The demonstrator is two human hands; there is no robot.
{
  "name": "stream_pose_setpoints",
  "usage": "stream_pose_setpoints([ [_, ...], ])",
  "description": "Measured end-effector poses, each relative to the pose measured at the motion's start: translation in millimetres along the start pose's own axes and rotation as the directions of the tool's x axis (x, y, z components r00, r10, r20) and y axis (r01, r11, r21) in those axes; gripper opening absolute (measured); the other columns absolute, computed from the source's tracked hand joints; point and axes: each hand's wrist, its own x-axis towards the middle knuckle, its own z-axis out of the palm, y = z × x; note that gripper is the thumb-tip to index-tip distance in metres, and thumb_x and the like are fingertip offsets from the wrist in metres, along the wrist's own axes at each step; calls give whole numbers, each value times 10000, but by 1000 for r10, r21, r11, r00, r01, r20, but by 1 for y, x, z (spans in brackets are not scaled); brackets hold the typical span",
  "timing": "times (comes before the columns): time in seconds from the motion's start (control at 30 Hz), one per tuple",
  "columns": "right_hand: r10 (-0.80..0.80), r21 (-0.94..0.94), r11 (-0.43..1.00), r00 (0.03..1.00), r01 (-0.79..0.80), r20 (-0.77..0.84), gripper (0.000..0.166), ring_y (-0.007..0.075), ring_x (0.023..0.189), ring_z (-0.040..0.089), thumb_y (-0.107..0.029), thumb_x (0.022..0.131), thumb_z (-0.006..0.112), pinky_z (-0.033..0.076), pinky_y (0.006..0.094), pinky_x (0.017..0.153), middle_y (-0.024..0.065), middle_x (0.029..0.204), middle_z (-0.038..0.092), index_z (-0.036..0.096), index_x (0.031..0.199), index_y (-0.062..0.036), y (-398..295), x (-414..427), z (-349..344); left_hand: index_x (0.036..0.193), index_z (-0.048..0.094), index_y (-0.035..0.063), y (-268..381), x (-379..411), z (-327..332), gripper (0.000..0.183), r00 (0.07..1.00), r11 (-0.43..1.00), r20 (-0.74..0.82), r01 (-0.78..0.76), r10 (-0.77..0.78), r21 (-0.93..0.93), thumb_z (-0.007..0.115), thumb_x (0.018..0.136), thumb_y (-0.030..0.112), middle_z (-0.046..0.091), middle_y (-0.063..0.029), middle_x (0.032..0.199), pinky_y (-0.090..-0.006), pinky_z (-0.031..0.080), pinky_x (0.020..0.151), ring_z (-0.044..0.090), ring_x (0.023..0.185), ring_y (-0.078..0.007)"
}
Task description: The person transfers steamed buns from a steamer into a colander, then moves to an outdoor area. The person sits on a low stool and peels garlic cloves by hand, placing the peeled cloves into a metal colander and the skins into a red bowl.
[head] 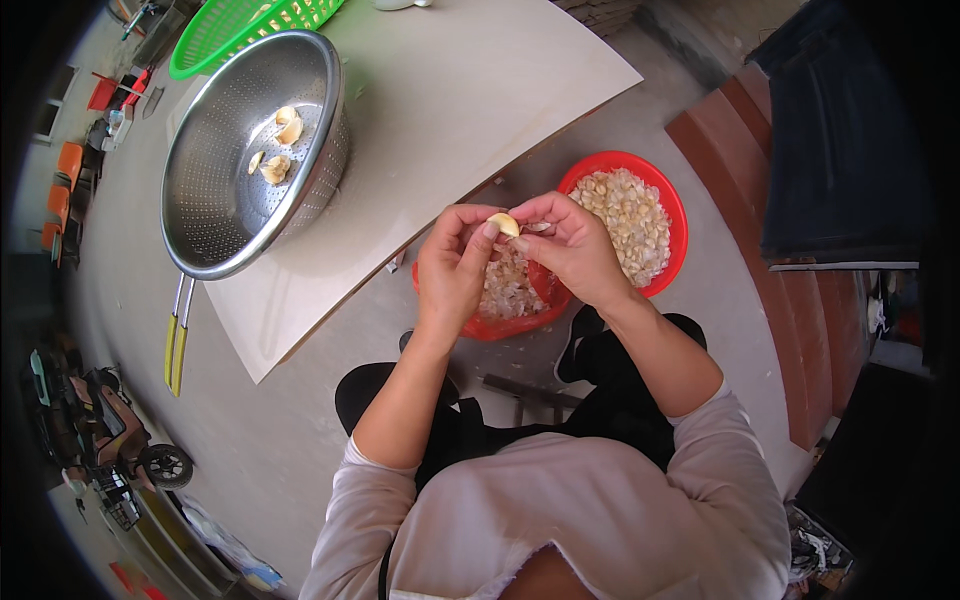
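Note:
A pale garlic clove [505, 223] is held between the fingertips of my left hand [456, 259] and my right hand [574, 244], above the floor by the table edge. My right fingers also pinch a thin piece of skin beside the clove. Below my hands a red container [499, 328] holds garlic skins [511, 289], partly hidden by my hands. To the right, a round red basin [679, 217] is filled with garlic cloves [626, 217]. On the table, several garlic pieces [275, 169] lie in a perforated steel colander [210, 150].
The light table [442, 112] spans the upper left, its edge close to my left hand. A green plastic basket [217, 37] stands behind the colander. Two yellow-handled tools [175, 352] project below the colander. Reddish steps [750, 187] lie at right; a scooter [112, 427] stands lower left.

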Motion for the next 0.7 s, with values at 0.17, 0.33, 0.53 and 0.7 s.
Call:
stream_pose_setpoints([
  [0.17,-106,-101,990,991,98,-82,76,68,775,586,6,814,580,480,208,668,22,859,599,566,888,3,5,1,-6,1014,529,0,-5,-3,6,162,998,997,-17,-65,64,-50,553,856,25,591,-43,916,-222,469,723,573,815,-101],
  [0.33,-184,-285,945,981,160,-60,57,70,777,551,42,830,541,453,200,700,32,858,571,540,875,7,8,-1,-11,966,568,7,-5,-1,6,164,938,863,65,-339,340,375,576,807,-33,579,-68,941,-238,490,711,593,795,-145],
  [0.53,-146,-339,936,982,98,-119,21,33,698,534,-31,820,563,447,190,591,8,768,565,557,825,-11,9,1,-13,975,584,-7,0,-8,10,152,940,792,112,-333,323,511,575,824,11,591,-65,917,-235,483,705,584,795,-135],
  [0.7,93,136,987,995,-90,-21,32,45,660,524,-36,830,543,440,194,596,2,764,560,542,859,-23,7,5,-17,1017,561,-2,-9,2,-2,175,970,938,110,238,-216,-254,533,873,92,624,-119,929,-231,516,697,614,753,-131],
])
